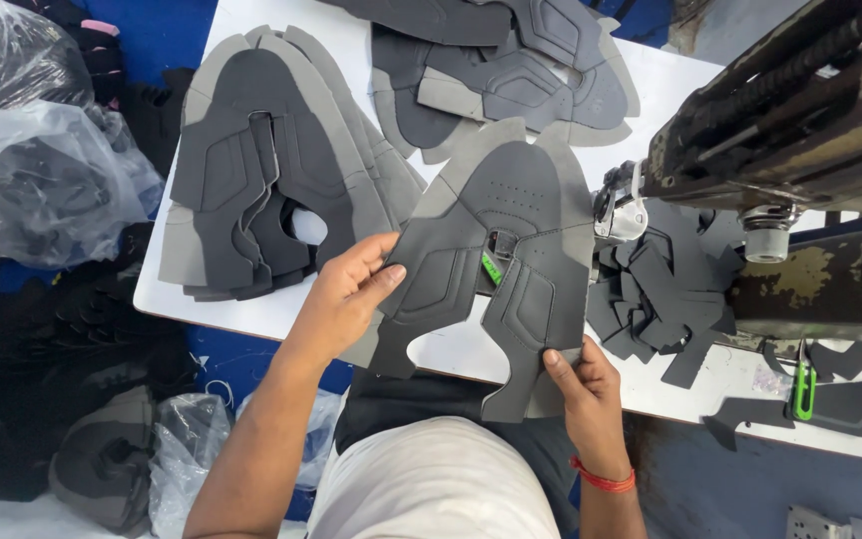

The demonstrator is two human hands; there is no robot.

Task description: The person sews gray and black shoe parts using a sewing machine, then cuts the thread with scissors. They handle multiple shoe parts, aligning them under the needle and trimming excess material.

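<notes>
- Grey and charcoal, the flat shoe upper (504,262) I hold is a stitched panel of foam-backed fabric and smooth overlays, spread open just in front of the sewing machine (790,120), above the near edge of the white surface (251,309).
- My left hand (346,294) is closed on the upper's left wing, thumb on top and fingers beneath; my right hand (579,379) pinches the lower right leg of the piece, thumb on its face.
- I judge the upper light, soft and floppy: it would sag if held at one point, so two holds at opposite edges keep it flat. The overlays look a little slick; the raw grey margin seems the surer place to grip.
- A small green tab (492,268) sits at the throat slot in the middle of the upper.
- Left of the upper lies a stack of uppers (261,170) of the same kind; beyond it, more cut pieces (511,70) overlap at the far side of the surface.
- Between the upper and the machine lies a heap of small dark offcuts (650,299), close under the machine's head, crowding that side.
- Further right of the machine's base lies a green-handled clipper (802,384) on a dark scrap.
- Far left of the upper, off the surface, clear plastic bags (42,170) hold more dark material.
</notes>
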